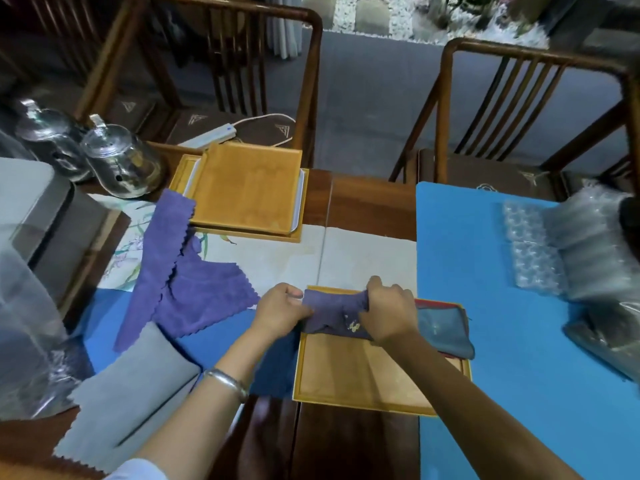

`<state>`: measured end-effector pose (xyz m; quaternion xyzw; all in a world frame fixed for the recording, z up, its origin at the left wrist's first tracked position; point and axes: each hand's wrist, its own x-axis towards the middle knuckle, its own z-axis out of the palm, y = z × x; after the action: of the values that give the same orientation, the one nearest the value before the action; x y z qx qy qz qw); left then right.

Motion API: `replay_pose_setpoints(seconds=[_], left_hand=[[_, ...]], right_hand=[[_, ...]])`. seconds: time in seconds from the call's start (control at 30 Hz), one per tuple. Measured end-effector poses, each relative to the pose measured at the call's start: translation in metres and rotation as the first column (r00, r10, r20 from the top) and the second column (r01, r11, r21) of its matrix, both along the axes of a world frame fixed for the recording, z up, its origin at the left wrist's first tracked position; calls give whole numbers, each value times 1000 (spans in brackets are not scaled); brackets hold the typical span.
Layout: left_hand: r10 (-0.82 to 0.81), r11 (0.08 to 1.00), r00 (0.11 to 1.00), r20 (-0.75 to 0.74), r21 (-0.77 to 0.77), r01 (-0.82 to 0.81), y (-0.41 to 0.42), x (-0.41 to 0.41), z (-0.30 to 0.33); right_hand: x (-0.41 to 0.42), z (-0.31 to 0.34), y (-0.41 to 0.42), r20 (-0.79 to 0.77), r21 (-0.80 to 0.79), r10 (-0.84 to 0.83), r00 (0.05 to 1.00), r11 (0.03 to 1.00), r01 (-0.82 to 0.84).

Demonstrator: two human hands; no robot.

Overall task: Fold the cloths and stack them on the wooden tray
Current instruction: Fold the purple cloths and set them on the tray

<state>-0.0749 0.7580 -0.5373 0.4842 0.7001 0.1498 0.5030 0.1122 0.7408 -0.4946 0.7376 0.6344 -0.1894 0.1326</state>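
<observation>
Both hands — left hand (282, 311), right hand (389, 311) — pinch the purple cloth (334, 315) over the wooden tray (360, 375) — square its edges before setting it beside the blue-grey cloth (445, 332)
</observation>
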Motion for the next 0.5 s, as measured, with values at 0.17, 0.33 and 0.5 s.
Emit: replay_pose_setpoints(seconds=[0.17,0.33,0.5], left_hand=[[-108,984,986,-126,129,124,4,2,-3],[-128,967,982,-139,204,155,3,-3,-6],[-135,963,978,-160,211,168,1,7,-14]], right_hand=[[13,-13,-3,-165,79,-60,985,994,74],[21,-24,-17,-269,161,-148,952,967,196],[20,-30,-18,-236,230,-168,957,947,223]])
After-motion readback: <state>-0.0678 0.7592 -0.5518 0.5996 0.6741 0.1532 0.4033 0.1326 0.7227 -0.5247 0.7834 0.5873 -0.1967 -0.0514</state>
